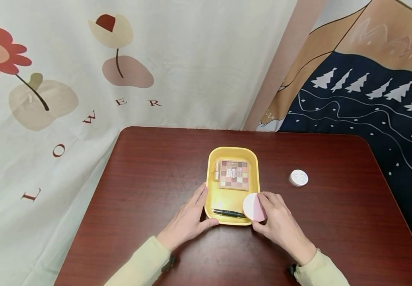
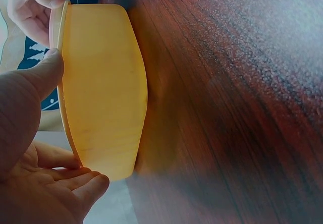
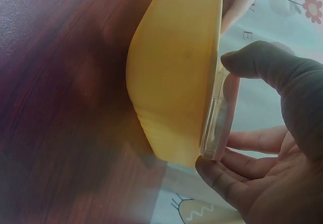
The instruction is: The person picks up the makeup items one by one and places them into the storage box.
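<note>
A yellow tray (image 1: 224, 201) stands on the table in front of me. My left hand (image 1: 187, 219) holds its near left corner, thumb on the near rim and fingers along the left side. At the near right corner, my right hand (image 1: 281, 222) pinches a round pink-and-white compact (image 1: 253, 207) between thumb and fingers. The compact overlaps the tray's rim; in the right wrist view its clear edge (image 3: 214, 133) lies right at the rim. Inside the tray are an eyeshadow palette (image 1: 234, 174), a small lipstick-like tube (image 1: 216, 172) and a black cosmetic pen (image 1: 229, 213).
A small round white jar (image 1: 298, 178) sits on the table right of the tray. The dark red wooden table (image 1: 148, 178) has rounded far corners. Behind it hangs a printed white curtain (image 1: 199, 63), with a dark blue patterned cloth (image 1: 356, 103) on the right.
</note>
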Available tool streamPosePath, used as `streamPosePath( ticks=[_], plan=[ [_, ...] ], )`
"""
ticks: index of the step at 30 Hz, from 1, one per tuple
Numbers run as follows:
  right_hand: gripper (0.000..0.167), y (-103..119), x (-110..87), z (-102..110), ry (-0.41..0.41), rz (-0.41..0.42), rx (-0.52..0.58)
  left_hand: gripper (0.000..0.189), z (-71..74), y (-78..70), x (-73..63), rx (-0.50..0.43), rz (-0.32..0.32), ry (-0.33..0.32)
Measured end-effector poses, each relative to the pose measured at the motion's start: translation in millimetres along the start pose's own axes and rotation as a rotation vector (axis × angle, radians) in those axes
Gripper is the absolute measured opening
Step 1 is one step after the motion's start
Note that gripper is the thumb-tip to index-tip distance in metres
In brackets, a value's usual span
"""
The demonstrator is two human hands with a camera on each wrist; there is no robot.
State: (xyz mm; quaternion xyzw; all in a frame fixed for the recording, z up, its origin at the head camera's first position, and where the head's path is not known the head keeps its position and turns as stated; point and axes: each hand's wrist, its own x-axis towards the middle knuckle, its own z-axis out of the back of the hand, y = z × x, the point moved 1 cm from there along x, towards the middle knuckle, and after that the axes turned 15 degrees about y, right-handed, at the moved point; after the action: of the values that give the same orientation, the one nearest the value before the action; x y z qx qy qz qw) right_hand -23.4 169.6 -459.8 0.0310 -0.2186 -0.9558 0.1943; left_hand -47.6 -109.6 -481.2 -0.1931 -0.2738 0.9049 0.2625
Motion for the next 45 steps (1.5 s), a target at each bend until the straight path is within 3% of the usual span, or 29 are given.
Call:
streamPosePath(
  ticks=[35,45],
  plan=[
    [0.063,11,22.2,0,0.035,0.149,-0.087,0.101,-0.6,0.1,-1.5,-0.014,-0.007,-0.013],
    [0.059,14,32.4,-1,0.073,0.159,-0.115,0.100,-1.8,1.8,-0.8,-0.002,-0.010,-0.010]
  ],
)
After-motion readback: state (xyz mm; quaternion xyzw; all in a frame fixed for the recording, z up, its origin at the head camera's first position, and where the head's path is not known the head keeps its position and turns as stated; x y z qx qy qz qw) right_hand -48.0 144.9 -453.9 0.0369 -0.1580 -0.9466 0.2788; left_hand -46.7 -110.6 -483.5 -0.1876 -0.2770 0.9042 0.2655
